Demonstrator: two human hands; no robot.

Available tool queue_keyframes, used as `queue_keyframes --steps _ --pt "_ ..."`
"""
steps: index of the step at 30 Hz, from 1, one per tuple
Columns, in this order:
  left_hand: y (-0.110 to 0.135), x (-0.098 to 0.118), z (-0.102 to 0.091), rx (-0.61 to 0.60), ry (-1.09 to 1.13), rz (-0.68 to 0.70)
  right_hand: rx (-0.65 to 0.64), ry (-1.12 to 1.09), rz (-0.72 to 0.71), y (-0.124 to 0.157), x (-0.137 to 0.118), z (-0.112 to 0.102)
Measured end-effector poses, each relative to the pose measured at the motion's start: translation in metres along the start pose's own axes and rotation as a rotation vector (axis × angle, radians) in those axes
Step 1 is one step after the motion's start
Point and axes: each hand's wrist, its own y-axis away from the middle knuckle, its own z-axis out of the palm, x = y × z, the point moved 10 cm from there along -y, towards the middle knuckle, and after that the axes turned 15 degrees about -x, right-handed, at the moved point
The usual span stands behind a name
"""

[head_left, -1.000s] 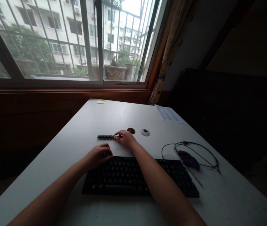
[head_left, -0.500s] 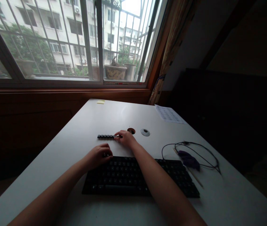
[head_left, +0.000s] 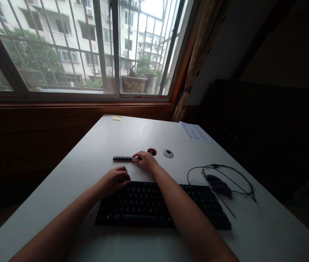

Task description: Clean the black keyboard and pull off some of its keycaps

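A black keyboard (head_left: 139, 200) lies across the white table in front of me, its rear edge away from me. Beyond it is a short straight row of small black keycaps (head_left: 122, 158). My right hand (head_left: 145, 161) reaches over the keyboard, thumb and fingertips closed on a keycap at the right end of that row. At the keyboard's rear left edge rests my left hand (head_left: 115, 179), fingers curled and thumb near them. What it holds, if anything, is hidden. My right forearm covers part of the keys.
Right of the keyboard lie a looped black cable (head_left: 245, 174) and a dark purple brush-like thing (head_left: 219, 185) with a thin stick. A round cable hole (head_left: 152, 151) and its grey cover (head_left: 168, 153) are near my right hand. Paper (head_left: 196, 132) and yellow notes (head_left: 116, 118) lie farther back.
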Motion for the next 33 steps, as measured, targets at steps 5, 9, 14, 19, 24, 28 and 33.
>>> queue_keyframes --steps 5,9,14,19,24,28,33 --pt "0.000 0.001 0.000 -0.008 0.004 -0.007 0.013 -0.015 0.005 0.001 0.002 0.000" --pt "0.000 0.001 0.001 -0.015 0.005 -0.008 0.031 -0.051 -0.006 0.001 0.001 -0.002" --pt "0.000 -0.002 0.001 -0.010 0.000 -0.007 0.103 -0.123 -0.035 0.007 -0.003 -0.017" --pt "0.000 -0.001 0.001 -0.012 0.004 -0.001 0.257 -0.212 -0.017 0.020 -0.001 -0.045" --pt "-0.001 -0.001 0.001 -0.015 0.005 0.002 0.406 -0.407 0.047 0.033 0.001 -0.079" --pt "0.000 -0.003 0.001 -0.016 0.004 -0.002 0.435 -0.690 0.044 0.049 -0.009 -0.094" --pt "0.001 -0.003 -0.001 -0.018 0.005 -0.001 0.497 -0.522 0.118 0.096 -0.025 -0.095"
